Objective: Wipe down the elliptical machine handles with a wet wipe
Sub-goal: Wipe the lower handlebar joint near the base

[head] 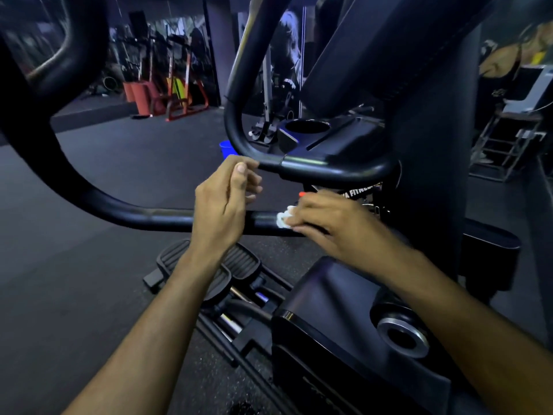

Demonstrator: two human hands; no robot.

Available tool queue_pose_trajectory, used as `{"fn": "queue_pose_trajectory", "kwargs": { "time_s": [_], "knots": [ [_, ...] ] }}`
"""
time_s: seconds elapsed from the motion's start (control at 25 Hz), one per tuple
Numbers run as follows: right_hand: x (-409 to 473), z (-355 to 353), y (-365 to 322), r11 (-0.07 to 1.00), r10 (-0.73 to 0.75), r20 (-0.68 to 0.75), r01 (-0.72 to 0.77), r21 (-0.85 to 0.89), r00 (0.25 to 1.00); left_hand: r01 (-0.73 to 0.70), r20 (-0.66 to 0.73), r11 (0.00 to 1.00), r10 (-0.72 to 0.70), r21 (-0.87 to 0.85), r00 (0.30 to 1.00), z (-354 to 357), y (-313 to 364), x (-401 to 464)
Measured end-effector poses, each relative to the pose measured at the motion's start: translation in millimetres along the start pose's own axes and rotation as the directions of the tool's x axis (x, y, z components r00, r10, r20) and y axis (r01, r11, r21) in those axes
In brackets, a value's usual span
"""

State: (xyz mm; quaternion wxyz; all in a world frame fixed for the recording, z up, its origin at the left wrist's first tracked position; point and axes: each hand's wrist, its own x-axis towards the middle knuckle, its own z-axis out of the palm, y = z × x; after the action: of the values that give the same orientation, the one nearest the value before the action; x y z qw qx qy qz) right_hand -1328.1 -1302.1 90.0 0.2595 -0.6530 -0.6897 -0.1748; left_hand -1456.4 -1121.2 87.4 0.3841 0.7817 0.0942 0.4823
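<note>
While bunched: small white wet wipe [282, 219], pressed onto long black tubular handle [155, 218]
Right hand [326, 221]: fingers curled, holding wipe against bar
Left hand [223, 202]: loosely curled, holding nothing, above handle

Right hand [321, 218] presses a bunched white wet wipe [283, 218] onto the lower black handle bar [149, 218] of the elliptical, fingers curled over the wipe. Left hand [223, 202] hovers in front of that bar, fingers loosely curled, holding nothing, fingertips near the upper curved handle [314, 164]. Ribbed foot pedals [239, 265] sit below the hands on dark gym flooring [89, 280]; orange weight racks [167, 94] stand far back.
</note>
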Motion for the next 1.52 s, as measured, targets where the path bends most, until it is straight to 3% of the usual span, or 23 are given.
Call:
{"fn": "queue_pose_trajectory", "kwargs": {
  "time_s": [0.2,0.44,0.6,0.68,0.8,0.88,0.96,1.04,1.12,1.16,1.32,1.44,1.52],
  "knots": [
    [26,8,1,0.991,0.069,-0.011,-0.067,0.114,0.998,-0.077,-0.345,0.996,0.084,0.035,0.935,-40,-36,-40],
    [109,81,-48,0.997,-0.074,0.078,0.072,0.027,0.994,-0.184,-0.429,0.961,0.259,0.209,0.866,-48,-57,-51],
    [75,58,-38,0.995,-0.049,0.022,0.051,-0.084,0.999,-0.243,-0.243,0.948,0.289,0.203,0.926,-35,-49,-46],
    [42,34,-23,0.996,0.038,-0.042,-0.041,-0.076,0.998,-0.242,-0.068,0.947,0.261,0.213,0.963,-20,-34,-41],
    [2,1,-13,0.979,0.188,-0.088,-0.195,-0.068,0.978,-0.239,0.17,0.931,0.198,0.274,0.965,1,-1,-26],
    [-19,-14,-10,0.948,0.301,-0.119,-0.31,-0.072,0.946,-0.269,0.362,0.883,0.124,0.384,0.924,17,20,-13],
    [-37,-24,1,0.906,0.41,-0.176,-0.421,-0.03,0.895,-0.316,0.543,0.803,-0.012,0.505,0.839,33,31,-1],
    [-53,-33,17,0.812,0.583,-0.185,-0.561,0.161,0.791,-0.346,0.638,0.726,-0.163,0.594,0.752,44,36,8],
    [-60,-38,31,0.64,0.723,-0.059,-0.635,0.433,0.688,-0.354,0.655,0.658,-0.284,0.664,0.7,52,43,15],
    [-58,-37,37,0.573,0.735,0.03,-0.645,0.506,0.677,-0.354,0.649,0.633,-0.318,0.688,0.691,56,44,18],
    [-23,-34,58,0.623,0.549,0.292,-0.616,0.481,0.783,-0.364,0.644,0.587,-0.384,0.723,0.662,74,44,22],
    [-5,-36,66,0.615,0.369,0.481,-0.597,0.515,0.795,-0.085,0.513,0.669,-0.475,0.738,0.715,81,43,21],
    [-4,-37,71,0.562,0.315,0.515,-0.594,0.575,0.797,0.007,0.434,0.682,-0.474,0.731,0.766,82,43,19]
  ]
}}
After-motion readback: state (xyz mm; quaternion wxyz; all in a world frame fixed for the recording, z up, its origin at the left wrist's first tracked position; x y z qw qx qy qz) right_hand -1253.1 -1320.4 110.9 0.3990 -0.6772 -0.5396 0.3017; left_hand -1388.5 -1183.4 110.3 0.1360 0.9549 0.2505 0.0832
